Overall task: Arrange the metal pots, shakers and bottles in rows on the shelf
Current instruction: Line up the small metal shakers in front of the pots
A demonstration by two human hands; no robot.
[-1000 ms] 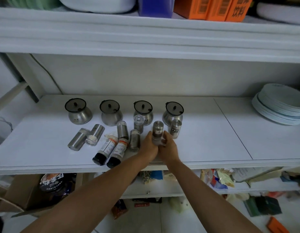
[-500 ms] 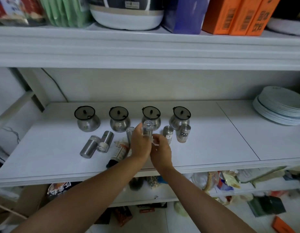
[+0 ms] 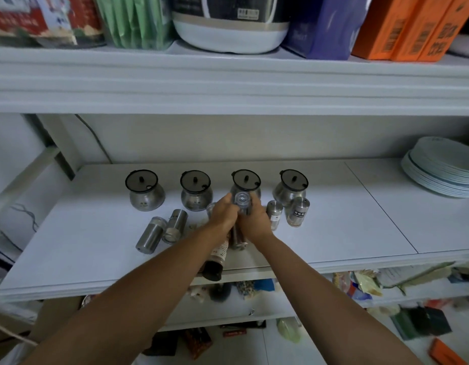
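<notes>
Both forearms reach forward from the lower edge of the view and meet over the middle of the white shelf (image 3: 333, 219). Left hand (image 3: 224, 213) and right hand (image 3: 254, 219) are pressed close together, fingers curled around one clear-capped shaker (image 3: 241, 204), which is upright and gripped from both sides in front of the third pot; whether its base touches the shelf cannot be told. Back row: four metal pots (image 3: 145, 192) (image 3: 196, 192) (image 3: 246, 180) (image 3: 291, 187) with dark lids, evenly spaced; contents hidden by the lids. Just right of the hands, two upright metal shakers (image 3: 274, 213) (image 3: 297, 212); the right one carries a dark label, too small to read. Left of the hands, two metal shakers (image 3: 150, 235) (image 3: 175, 226) lie on their sides, touching each other. A further shaker top (image 3: 211, 208) shows just behind the left hand. A dark-capped bottle (image 3: 216, 259) lies on its side under the left wrist, cap toward the shelf's front edge, with a white label, print illegible. A metal cylinder (image 3: 237, 238) lies between the wrists, mostly hidden. At the far right of the shelf, a stack of white plates (image 3: 444, 169). Upper shelf: orange boxes (image 3: 407, 27) with barcodes and yellow characters, not legible, a blue bag (image 3: 325, 25) and a white cooker (image 3: 228, 22).
</notes>
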